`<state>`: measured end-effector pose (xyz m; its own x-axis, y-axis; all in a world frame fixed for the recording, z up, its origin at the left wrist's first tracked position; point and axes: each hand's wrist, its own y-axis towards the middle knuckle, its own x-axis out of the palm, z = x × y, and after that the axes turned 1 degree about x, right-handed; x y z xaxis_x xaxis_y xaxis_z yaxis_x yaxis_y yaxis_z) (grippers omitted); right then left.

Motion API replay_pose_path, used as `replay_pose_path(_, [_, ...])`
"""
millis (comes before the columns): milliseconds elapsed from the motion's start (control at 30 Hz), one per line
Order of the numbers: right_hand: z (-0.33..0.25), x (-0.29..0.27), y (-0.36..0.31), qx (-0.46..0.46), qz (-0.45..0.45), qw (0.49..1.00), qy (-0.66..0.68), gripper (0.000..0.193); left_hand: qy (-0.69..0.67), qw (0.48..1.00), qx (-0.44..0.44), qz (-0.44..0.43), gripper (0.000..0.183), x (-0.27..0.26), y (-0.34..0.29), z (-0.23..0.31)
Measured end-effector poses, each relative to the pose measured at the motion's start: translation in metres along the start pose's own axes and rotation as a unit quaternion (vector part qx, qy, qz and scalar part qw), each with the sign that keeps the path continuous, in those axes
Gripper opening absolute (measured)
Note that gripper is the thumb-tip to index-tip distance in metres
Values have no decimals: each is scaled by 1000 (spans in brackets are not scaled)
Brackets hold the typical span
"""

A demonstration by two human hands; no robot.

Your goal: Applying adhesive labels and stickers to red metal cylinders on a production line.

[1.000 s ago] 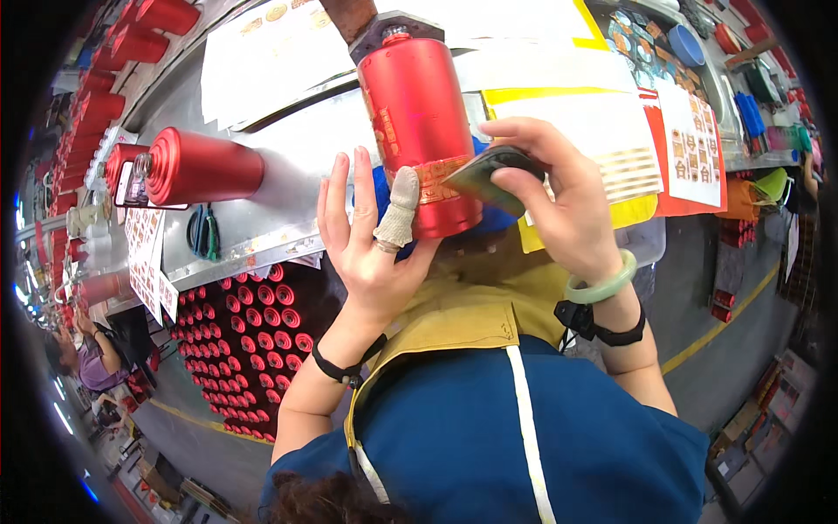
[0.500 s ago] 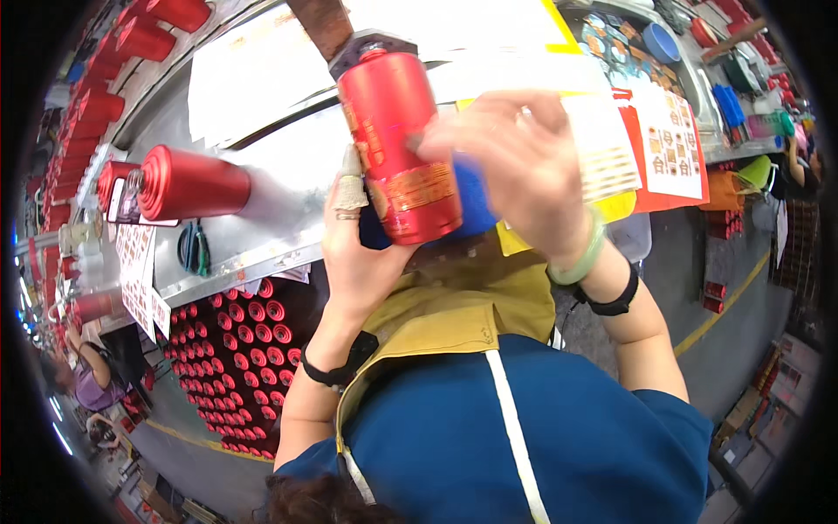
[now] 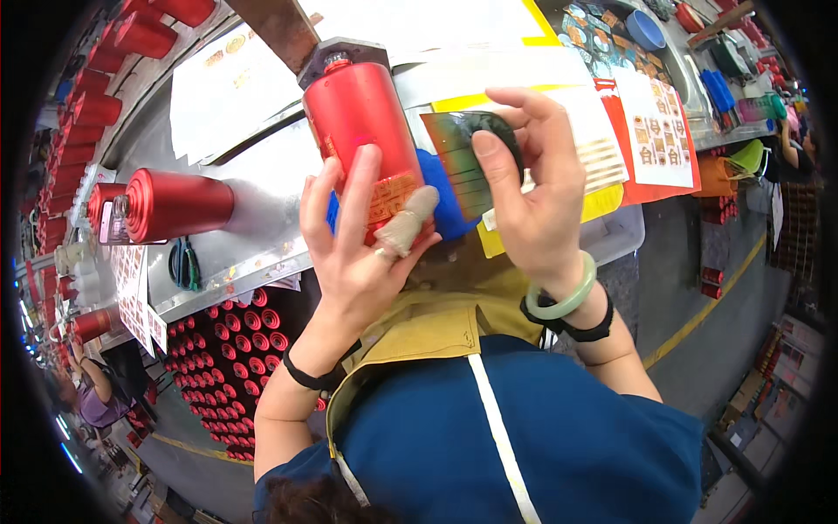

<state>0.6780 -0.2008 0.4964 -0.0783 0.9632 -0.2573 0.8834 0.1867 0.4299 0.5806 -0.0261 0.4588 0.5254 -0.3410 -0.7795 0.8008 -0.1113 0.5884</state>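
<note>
A red bottle (image 3: 362,109) with a gold label (image 3: 392,194) lies tilted before me, its neck toward a dark metal bracket (image 3: 345,48). Over its lower part my left hand (image 3: 349,266) is closed, one fingertip covered by a beige finger cot (image 3: 407,223) that presses near the label. My right hand (image 3: 546,196) grips a dark green, flat scraper (image 3: 458,162) between thumb and fingers, just right of the bottle and apart from it. A blue pad (image 3: 443,194) shows beneath the bottle.
Another red bottle (image 3: 183,205) lies to the left, near green-handled scissors (image 3: 185,265). White sheets (image 3: 231,96) and a yellow folder (image 3: 611,201) cover parts of the metal table. Below its edge stand many red bottles (image 3: 236,349). A blue bowl (image 3: 646,31) sits far right.
My right hand has drawn back rightward from the bottle, showing the scraper. My left hand has moved from the bottle's underside onto its label side. The bottle has shifted slightly left in view.
</note>
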Motion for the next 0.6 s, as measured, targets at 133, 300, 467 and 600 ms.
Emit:
replay_pose_path(133, [0,16,-17,108,-65,988,86,25,-108,985,-125,41,92,6,-6,-4])
replay_pose_path(300, [47,8,-19,130,-76,987,-62,16,-279,908,-309,-41,108,11,-14,-14])
replay_pose_path(467, [7,0,-6,50,-89,995,-18,18,-162,965,-205,-22,104,-1,-18,-11])
replay_pose_path(600, [8,9,-5,11,-148,989,8,19,-233,939,-253,23,113,5,-20,-11])
